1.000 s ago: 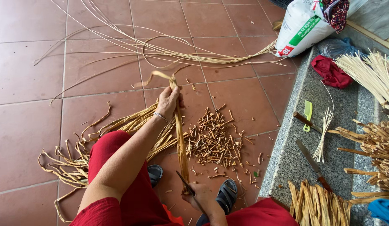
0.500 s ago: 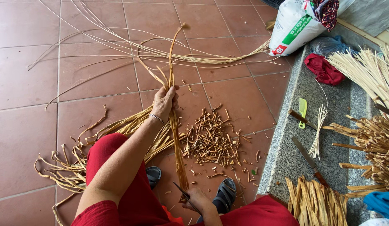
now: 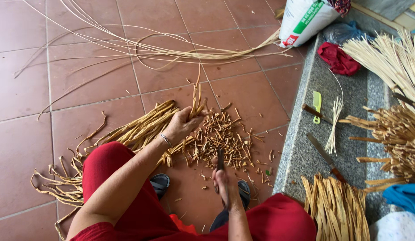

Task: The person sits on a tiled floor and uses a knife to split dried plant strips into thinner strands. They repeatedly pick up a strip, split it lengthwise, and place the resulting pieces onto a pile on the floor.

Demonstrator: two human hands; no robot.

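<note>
Head view, left hand [image 3: 180, 126] gripping dry fibrous strip [image 3: 197, 100], right hand [image 3: 224, 179] seemingly holding knife [image 3: 220, 159]

- Even, soft daylight; bright, no glare on the floor tiles [image 3: 105, 125].
- Shadows faint, short, just under legs & sandals.
- Sharp at centre; slight motion blur on right hand [image 3: 225, 183].
- Wide-angle bend at 3 & 9 o'clock edges.
</note>
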